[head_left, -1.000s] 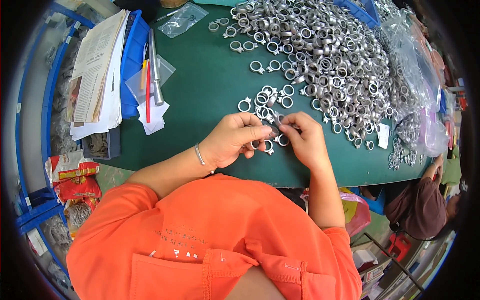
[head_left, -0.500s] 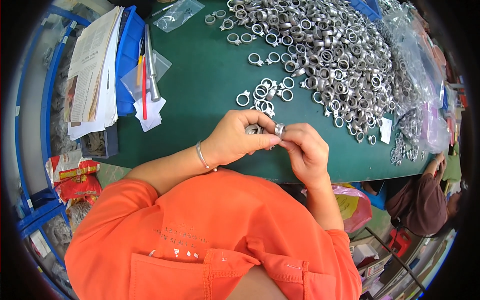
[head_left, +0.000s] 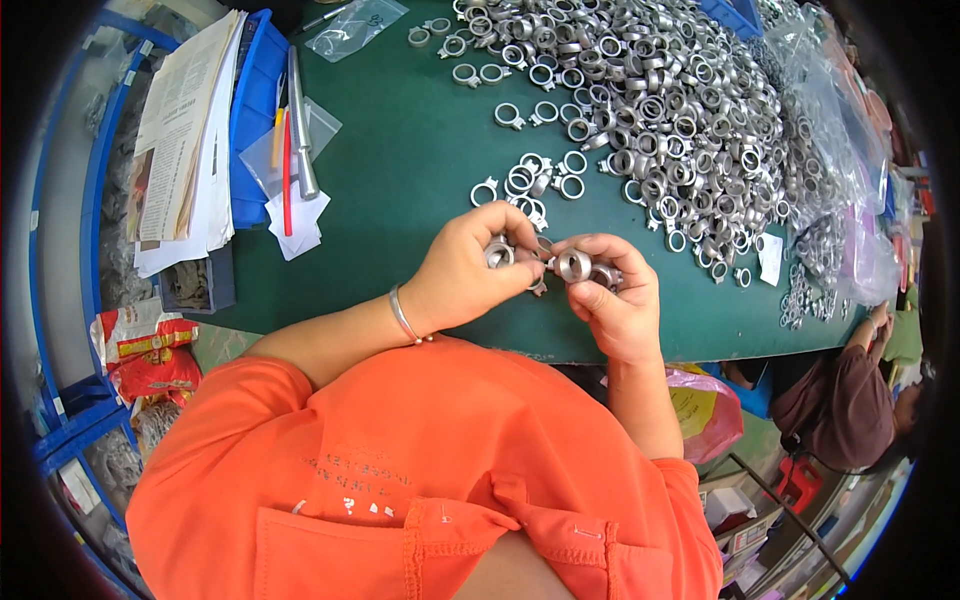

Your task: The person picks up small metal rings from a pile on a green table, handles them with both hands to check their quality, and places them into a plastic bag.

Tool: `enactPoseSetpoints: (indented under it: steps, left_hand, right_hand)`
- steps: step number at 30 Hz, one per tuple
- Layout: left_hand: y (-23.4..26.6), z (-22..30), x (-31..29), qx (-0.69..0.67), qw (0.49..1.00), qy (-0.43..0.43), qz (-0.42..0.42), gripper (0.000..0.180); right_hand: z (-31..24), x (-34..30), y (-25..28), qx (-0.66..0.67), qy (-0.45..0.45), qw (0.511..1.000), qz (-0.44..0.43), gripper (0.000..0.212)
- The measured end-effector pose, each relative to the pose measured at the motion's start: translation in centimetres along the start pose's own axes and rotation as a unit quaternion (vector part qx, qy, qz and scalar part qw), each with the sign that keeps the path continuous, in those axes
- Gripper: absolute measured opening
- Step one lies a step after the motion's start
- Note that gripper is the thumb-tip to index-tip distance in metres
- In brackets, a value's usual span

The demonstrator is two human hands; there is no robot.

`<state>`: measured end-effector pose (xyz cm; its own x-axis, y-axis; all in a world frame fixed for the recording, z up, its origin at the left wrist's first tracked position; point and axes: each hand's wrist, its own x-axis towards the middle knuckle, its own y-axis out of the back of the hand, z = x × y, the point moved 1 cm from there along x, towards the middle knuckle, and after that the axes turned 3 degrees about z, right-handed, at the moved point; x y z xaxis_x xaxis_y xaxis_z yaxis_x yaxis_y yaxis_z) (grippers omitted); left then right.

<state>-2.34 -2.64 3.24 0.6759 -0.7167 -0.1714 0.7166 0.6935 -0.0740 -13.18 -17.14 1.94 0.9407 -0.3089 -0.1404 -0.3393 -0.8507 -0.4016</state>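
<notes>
Gripping right hand (head_left: 625,300): thumb and fingertips closed on one silver ring (head_left: 575,266), its opening facing up; further rings (head_left: 605,277) sit behind it among the fingers.
Left hand (head_left: 465,260): fingers curled and thumb forward, holding at least one metal ring (head_left: 497,256); how many is hidden. Its thumb tip is just beside the ring in the right hand; contact is unclear.
Step in hand: judging by the pinch, fingering rings singly while keeping several more in the hands.
Next move: seems to call for light fingertip control of the front ring, without spilling those behind.
Loose rings (head_left: 541,183): a small cluster just beyond the hands, on the green tabletop (head_left: 400,150).
Ring heap (head_left: 680,130): piled farther out, toward the right.
Left side: a tapered metal rod (head_left: 302,130) near a blue tray (head_left: 262,120) and newspapers (head_left: 185,140).
</notes>
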Motion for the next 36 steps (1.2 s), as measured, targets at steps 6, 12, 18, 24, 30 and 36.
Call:
enactPoseSetpoints:
  steps: [6, 12, 18, 24, 30, 36]
  left_hand:
    - [-0.1, 0.5, -0.1, -0.085, 0.995, 0.002, 0.056, 0.016]
    - [-1.6, 2.3, 0.9, 0.186, 0.909, -0.367, -0.061, 0.017]
    - [-2.6, 2.5, 1.1, 0.163, 0.939, -0.290, -0.091, 0.031]
    - [0.1, 0.3, 1.5, 0.038, 0.986, -0.164, 0.017, 0.012]
    - [-1.6, 0.4, 1.2, -0.014, 0.992, -0.115, -0.040, 0.010]
    - [-0.3, 0.8, 1.1, 0.293, 0.944, 0.036, -0.148, 0.009]
  right_hand:
    - [1.2, 0.1, 0.2, 0.212, -0.022, 0.975, -0.064, 0.031]
    - [3.4, 0.1, -0.8, 0.475, -0.182, 0.843, -0.174, 0.045]
    - [1.3, -3.7, 4.1, 0.469, -0.122, 0.873, -0.052, 0.022]
    - [1.9, -17.4, 16.6, 0.427, 0.115, 0.876, 0.194, 0.013]
    - [13.3, -27.1, 25.5, 0.371, -0.003, 0.605, 0.704, 0.019]
    - [12.5, -26.4, 27.5, -0.031, -0.103, 0.586, 0.803, 0.026]
